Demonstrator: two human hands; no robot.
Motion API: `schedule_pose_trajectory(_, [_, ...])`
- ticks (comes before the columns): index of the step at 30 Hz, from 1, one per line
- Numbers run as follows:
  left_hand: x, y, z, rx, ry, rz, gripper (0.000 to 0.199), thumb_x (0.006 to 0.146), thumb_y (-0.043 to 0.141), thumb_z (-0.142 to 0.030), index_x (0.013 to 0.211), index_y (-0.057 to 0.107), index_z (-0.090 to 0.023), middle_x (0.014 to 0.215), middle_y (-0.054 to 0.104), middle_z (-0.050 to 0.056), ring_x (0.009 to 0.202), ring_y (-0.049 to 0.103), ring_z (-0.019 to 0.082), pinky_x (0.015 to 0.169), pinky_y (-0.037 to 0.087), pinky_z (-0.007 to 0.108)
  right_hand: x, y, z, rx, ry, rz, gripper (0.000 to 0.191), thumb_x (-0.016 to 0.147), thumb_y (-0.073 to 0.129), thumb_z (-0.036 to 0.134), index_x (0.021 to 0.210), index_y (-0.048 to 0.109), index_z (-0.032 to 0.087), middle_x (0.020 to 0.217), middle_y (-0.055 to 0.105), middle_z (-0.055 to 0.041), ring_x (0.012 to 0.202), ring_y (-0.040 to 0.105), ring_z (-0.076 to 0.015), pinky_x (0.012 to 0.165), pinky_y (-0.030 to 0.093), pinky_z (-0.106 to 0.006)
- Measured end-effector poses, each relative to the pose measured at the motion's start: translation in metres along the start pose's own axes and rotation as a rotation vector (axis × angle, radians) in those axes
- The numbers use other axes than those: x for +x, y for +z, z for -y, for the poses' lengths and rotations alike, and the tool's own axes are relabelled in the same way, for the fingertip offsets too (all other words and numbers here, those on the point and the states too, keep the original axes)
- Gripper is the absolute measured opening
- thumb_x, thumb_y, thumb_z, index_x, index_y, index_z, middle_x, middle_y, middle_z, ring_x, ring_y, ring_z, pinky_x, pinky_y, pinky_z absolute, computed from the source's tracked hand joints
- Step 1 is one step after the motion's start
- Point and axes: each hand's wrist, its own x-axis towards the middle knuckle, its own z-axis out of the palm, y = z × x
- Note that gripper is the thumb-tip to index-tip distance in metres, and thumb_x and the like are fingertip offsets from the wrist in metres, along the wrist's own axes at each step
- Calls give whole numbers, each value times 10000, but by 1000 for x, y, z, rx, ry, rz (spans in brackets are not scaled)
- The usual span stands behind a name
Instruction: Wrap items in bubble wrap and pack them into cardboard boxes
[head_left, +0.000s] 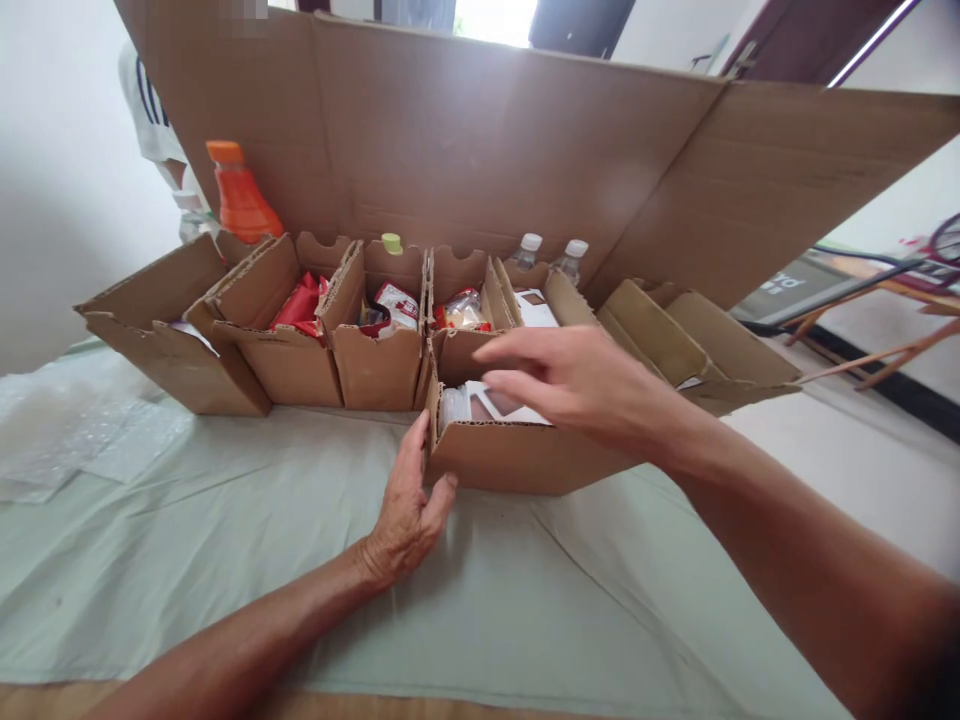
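Observation:
A cardboard box [525, 462] sits in front of the row of boxes, with white items [484, 402] and something clear inside. My left hand [414, 495] rests against the left end of this box, its fingers and thumb apart. Over the box's opening hangs my right hand [574, 385], palm down, with fingers spread and nothing visible between them. Its fingertips are just above the white items; the hand covers the right part of the opening.
Behind stand open cardboard boxes [382, 370] with red packets [300, 305] and snack bags [397, 305]. An orange bottle [244, 200] and white-capped bottles stand before a tall cardboard panel [487, 140]. Bubble wrap [67, 430] lies left. A person's sleeve [142, 110] shows behind.

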Motion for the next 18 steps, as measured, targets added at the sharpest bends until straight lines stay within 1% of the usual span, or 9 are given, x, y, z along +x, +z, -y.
schedule_pose_trajectory(3, [-3, -2, 0, -17, -38, 2, 715, 915, 610, -239, 1562, 307, -233, 1595, 420, 143, 1509, 353, 303, 1239, 287, 531, -83, -5, -16, 35, 215, -574, 183, 967, 607, 367, 1029, 765, 298, 1054, 768, -5, 951, 706, -244, 878, 531, -386])
schedule_pose_trajectory(4, [-4, -2, -1, -22, -49, 0, 721, 908, 616, -241, 1561, 307, -239, 1590, 422, 140, 1500, 364, 302, 1229, 303, 521, -109, 0, -26, 25, 377, -757, 184, 979, 603, 390, 1042, 758, 313, 1047, 757, -20, 976, 703, -269, 930, 521, -425])
schedule_pose_trajectory(5, [-5, -3, -2, -23, -58, -5, 727, 901, 622, -244, 1558, 310, -243, 1584, 424, 138, 1488, 380, 302, 1218, 319, 512, -131, 9, -38, 52, 510, -793, 212, 987, 588, 426, 1088, 744, 325, 1057, 743, -37, 1020, 692, -295, 970, 511, -461])
schedule_pose_trajectory(6, [-5, -4, -3, -20, -63, -14, 728, 893, 629, -246, 1551, 318, -245, 1571, 433, 137, 1468, 402, 302, 1205, 335, 504, -147, 20, -51, 106, 604, -801, 232, 972, 597, 462, 1097, 730, 318, 1051, 739, -54, 1016, 692, -311, 972, 512, -490])
schedule_pose_trajectory(8, [-2, -3, -6, -1, -66, -22, 701, 879, 640, -250, 1521, 360, -238, 1516, 476, 137, 1397, 469, 300, 1168, 376, 489, -162, 47, -78, 259, 690, -689, 396, 867, 686, 535, 1170, 687, 281, 1109, 739, -94, 988, 701, -332, 915, 540, -530])
schedule_pose_trajectory(10, [4, 2, -10, 16, -62, -15, 654, 865, 650, -249, 1476, 417, -227, 1428, 536, 129, 1322, 522, 294, 1131, 412, 472, -155, 72, -99, 456, 658, -548, 598, 772, 751, 576, 1240, 628, 225, 1224, 719, -136, 1006, 707, -328, 878, 570, -516])
schedule_pose_trajectory(12, [11, 11, -16, 9, -47, -20, 645, 841, 662, -242, 1450, 449, -221, 1366, 573, 117, 1307, 531, 295, 1124, 419, 461, -141, 90, -108, 610, 586, -465, 646, 758, 760, 607, 1226, 615, 186, 1252, 717, -156, 1037, 708, -316, 888, 581, -488])
schedule_pose_trajectory(15, [5, 23, -23, -19, -27, -28, 691, 807, 675, -226, 1462, 454, -211, 1381, 587, 125, 1336, 526, 315, 1140, 411, 480, -142, 102, -100, 632, 544, -491, 581, 803, 734, 616, 1170, 662, 171, 1185, 751, -144, 1082, 703, -327, 940, 566, -493])
schedule_pose_trajectory(18, [-37, 16, -31, 53, -30, -6, 711, 797, 697, -216, 1477, 490, -220, 1472, 562, 146, 1399, 491, 369, 1168, 390, 536, -180, 105, -75, 502, 571, -538, 483, 830, 726, 574, 1135, 724, 201, 1114, 776, -124, 1106, 699, -375, 947, 567, -530])
